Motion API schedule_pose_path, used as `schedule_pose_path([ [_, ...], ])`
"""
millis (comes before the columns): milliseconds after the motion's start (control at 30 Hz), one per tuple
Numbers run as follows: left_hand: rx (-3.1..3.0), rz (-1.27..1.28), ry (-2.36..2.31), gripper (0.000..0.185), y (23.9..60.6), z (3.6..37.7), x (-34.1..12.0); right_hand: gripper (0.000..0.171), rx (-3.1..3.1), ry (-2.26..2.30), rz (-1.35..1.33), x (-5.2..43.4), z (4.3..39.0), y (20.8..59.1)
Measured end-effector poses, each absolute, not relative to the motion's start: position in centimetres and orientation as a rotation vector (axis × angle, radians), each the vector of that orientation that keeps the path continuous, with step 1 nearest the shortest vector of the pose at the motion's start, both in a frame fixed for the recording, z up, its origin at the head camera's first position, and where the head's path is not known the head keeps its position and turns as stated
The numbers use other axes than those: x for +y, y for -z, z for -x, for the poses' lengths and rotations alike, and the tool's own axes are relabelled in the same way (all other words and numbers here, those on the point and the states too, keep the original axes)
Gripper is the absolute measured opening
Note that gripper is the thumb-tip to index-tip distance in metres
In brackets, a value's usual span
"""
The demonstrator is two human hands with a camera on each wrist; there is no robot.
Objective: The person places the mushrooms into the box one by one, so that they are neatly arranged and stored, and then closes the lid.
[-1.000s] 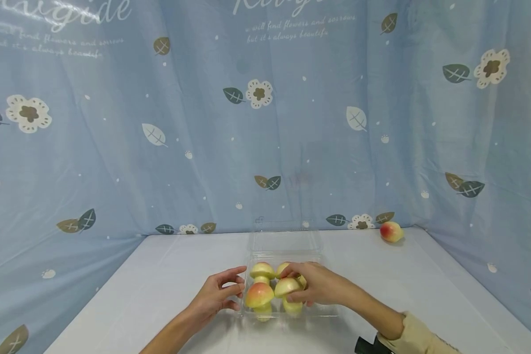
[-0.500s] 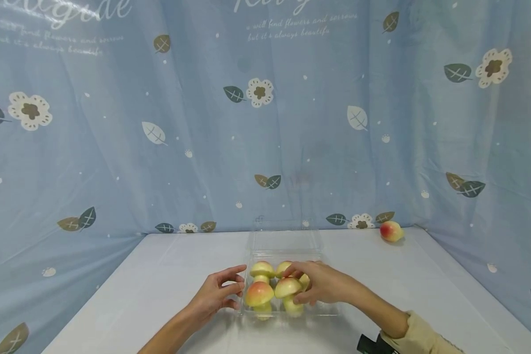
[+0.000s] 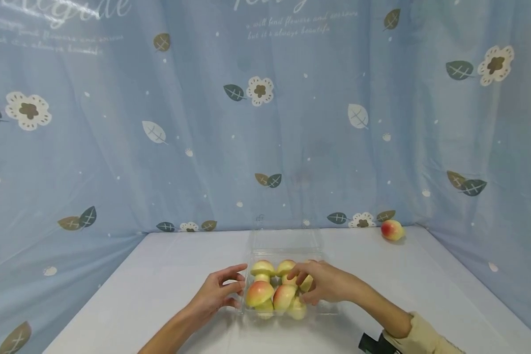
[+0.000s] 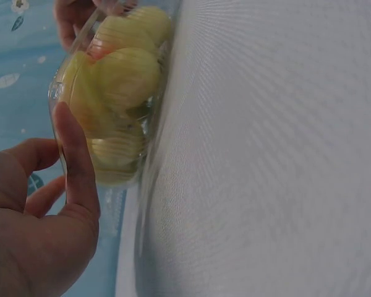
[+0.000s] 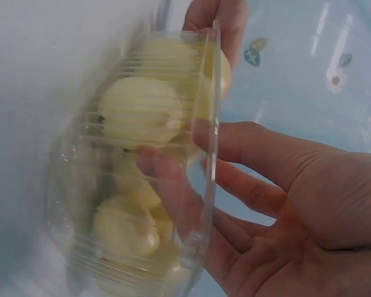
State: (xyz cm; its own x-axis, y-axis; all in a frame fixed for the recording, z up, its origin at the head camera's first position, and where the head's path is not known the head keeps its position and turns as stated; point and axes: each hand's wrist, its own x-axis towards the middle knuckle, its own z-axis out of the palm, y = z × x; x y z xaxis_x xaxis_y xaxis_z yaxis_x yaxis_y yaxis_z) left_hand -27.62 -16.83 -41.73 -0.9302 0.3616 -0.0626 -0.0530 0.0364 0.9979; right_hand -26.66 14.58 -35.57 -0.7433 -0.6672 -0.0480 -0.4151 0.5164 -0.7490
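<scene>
Blue flowered cloth [image 3: 115, 147] hangs behind and beside the white bench [image 3: 159, 285], and a lone red-yellow peach [image 3: 392, 230] lies well apart at the far right corner. Mid-bench sits the clear plastic clamshell box [image 3: 287, 243], lid open backwards, filled with yellow-pink mushroom-shaped toys [image 3: 261, 290]. The left hand [image 3: 217, 294] rests loosely curled fingers against the box's left wall, gripping nothing. The right hand [image 3: 327, 284] curls its fingers [image 5: 173, 179] over the toys, touching them. Since a second ago, the front right toy has tipped over leftward.
</scene>
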Motion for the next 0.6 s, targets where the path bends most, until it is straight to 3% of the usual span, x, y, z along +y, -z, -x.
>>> schedule_pose_path([
  [600, 2.048, -0.316, -1.956, 0.062, 41.4, 28.1, -16.6, 0.042, 2.455, 1.122, 0.906, 17.7, 28.5, 33.4],
])
